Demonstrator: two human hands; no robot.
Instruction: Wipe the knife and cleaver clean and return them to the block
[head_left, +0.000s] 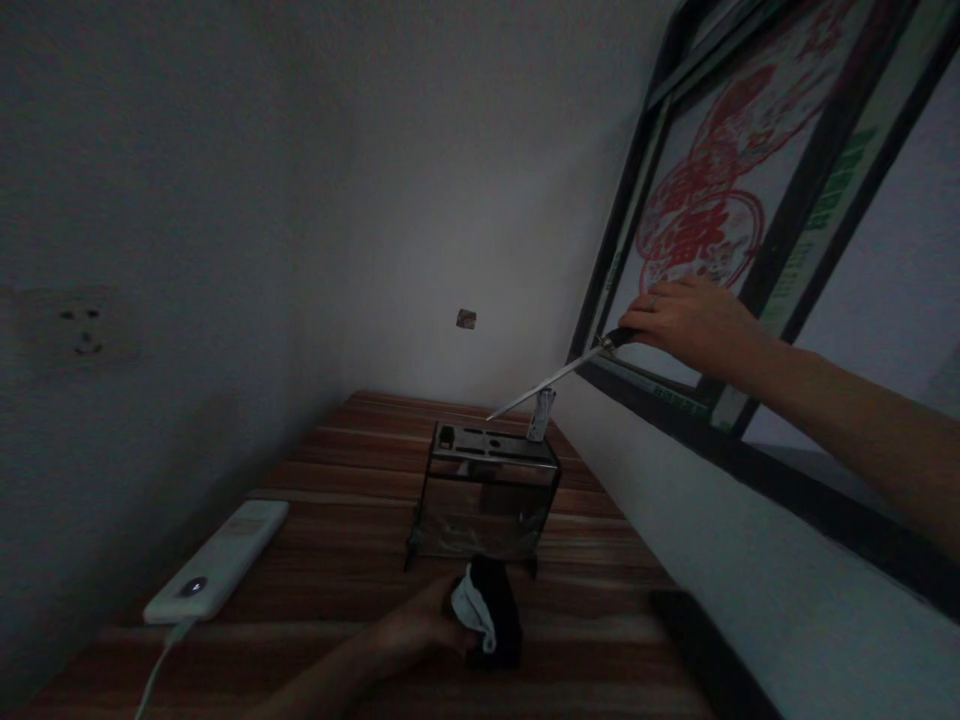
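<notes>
The knife (555, 378) hangs in the air above the rack (487, 490), its thin blade slanting down and to the left, the tip just over the rack's slotted top plate and not yet in a slot. Its dark handle is closed inside the right hand (694, 320), fingers curled over it from above, knuckles up. A ring shows on one finger. The right forearm comes in from the lower right, stretched out nearly straight and raised in front of the window frame (795, 230).

The rack is a small metal frame with clear sides, standing on the wooden table (337, 480) close to the back wall. A short silvery piece (541, 414) sticks up at its right rear corner, just beside the blade.

At the rack's foot, the left hand (420, 625) lies low on the table, its forearm entering from the bottom edge. It is clenched around a bunched black-and-white cloth (486, 610), which touches or nearly touches the rack's base.

To the left lies a long white device (217, 562) with a cable (161, 660) running off towards the near edge. A wall socket (79, 330) sits on the left wall, and a red paper-cut (705, 200) is on the window pane behind the right hand.
</notes>
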